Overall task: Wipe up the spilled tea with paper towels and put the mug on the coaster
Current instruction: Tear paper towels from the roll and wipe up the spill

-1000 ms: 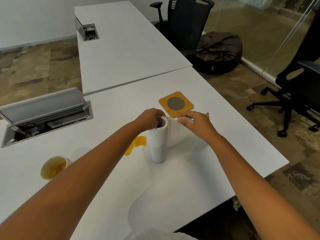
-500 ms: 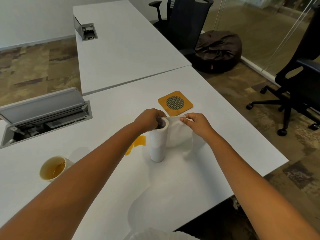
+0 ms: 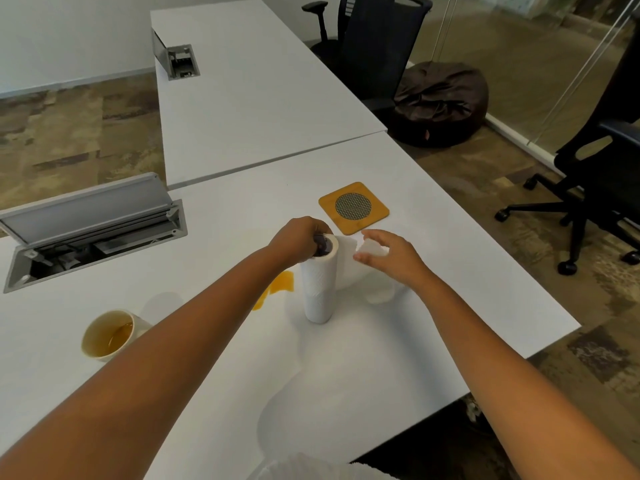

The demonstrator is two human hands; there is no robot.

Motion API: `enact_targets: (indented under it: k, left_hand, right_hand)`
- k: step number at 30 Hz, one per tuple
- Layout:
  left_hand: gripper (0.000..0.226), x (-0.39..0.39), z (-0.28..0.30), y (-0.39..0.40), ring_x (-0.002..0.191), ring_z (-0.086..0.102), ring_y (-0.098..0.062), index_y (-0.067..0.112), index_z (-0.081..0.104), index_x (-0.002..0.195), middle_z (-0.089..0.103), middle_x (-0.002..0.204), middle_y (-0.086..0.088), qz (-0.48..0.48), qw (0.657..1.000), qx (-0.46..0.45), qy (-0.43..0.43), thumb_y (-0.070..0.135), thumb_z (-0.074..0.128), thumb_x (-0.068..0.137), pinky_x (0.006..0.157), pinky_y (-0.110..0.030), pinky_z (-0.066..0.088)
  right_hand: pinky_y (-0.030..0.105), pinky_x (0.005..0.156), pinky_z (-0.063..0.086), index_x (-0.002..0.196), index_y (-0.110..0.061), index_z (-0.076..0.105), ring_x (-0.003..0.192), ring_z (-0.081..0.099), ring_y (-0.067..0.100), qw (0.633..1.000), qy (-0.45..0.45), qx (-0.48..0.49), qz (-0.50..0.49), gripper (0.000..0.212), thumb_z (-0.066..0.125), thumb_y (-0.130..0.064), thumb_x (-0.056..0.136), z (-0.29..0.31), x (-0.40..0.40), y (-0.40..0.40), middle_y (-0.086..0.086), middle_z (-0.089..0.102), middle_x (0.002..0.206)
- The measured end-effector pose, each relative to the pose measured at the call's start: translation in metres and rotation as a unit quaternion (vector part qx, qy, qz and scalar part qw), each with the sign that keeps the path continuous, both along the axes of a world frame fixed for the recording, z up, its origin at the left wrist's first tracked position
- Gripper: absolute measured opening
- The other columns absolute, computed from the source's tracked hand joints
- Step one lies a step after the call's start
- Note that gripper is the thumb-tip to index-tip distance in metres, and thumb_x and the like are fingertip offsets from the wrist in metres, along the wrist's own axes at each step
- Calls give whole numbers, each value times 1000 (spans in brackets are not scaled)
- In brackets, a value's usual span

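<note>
A white paper towel roll [image 3: 318, 289] stands upright in the middle of the white table [image 3: 433, 278]. My left hand [image 3: 298, 237] grips the top of the roll. My right hand [image 3: 389, 258] is just right of it and holds the free end of a sheet [image 3: 372, 249] drawn out from the roll, fingers loosely spread. An orange tea puddle [image 3: 278, 287] lies left of the roll, partly hidden by my left forearm. The cream mug [image 3: 110, 336], with some tea inside, sits at the near left. The square bamboo coaster [image 3: 353, 206] lies just beyond my hands.
An open cable hatch [image 3: 93, 233] with a raised grey lid is set into the table at the far left. A second white desk [image 3: 249, 91] adjoins behind. Black office chairs [image 3: 595, 188] and a dark bean bag [image 3: 440, 102] stand beyond the table's right edge.
My right hand has moved right and drawn the sheet farther out from the roll, and its fingers have loosened. My left hand has stayed on the roll's top.
</note>
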State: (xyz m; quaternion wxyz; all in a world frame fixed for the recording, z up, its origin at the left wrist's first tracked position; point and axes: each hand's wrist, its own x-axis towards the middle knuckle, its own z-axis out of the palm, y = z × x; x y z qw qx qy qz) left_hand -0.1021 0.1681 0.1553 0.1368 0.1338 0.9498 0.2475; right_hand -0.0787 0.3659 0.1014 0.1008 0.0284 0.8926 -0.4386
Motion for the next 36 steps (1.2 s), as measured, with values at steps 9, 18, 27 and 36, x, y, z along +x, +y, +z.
enact_targets:
  k: [9, 18, 27, 36]
  left_hand:
    - [32, 1, 1, -4, 104, 58, -28, 11, 62, 114, 62, 117, -12, 0, 1000, 5, -7, 2, 56, 84, 85, -29, 46]
    - [32, 1, 1, -9, 106, 57, -28, 10, 62, 114, 62, 118, -12, 23, 1000, 12, 1, 2, 55, 84, 80, -26, 42]
    - [34, -3, 8, -22, 97, 57, -27, 10, 65, 106, 64, 109, -14, 80, 995, 50, 34, -4, 51, 79, 71, -28, 41]
    - [30, -10, 17, -35, 83, 53, -23, 7, 67, 98, 67, 97, -16, 132, 981, 113, 87, -5, 51, 75, 67, -25, 37]
  right_hand:
    - [48, 114, 20, 93, -12, 68, 98, 61, 30, 971, 60, 232, 7, 35, 45, -37, 95, -26, 2, 9, 14, 70, 96]
    - [40, 82, 51, 96, 2, 65, 93, 62, 35, 990, 36, 123, -58, 35, 57, -32, 90, -25, 10, 20, 20, 68, 99]
    - [29, 69, 42, 79, -4, 63, 84, 61, 31, 987, 18, 104, -122, 28, 57, -29, 90, -35, 10, 37, 16, 67, 88]
    - [30, 70, 40, 78, -5, 58, 79, 55, 28, 969, 21, 32, -244, 23, 63, -26, 87, -35, 9, 66, 22, 66, 93]
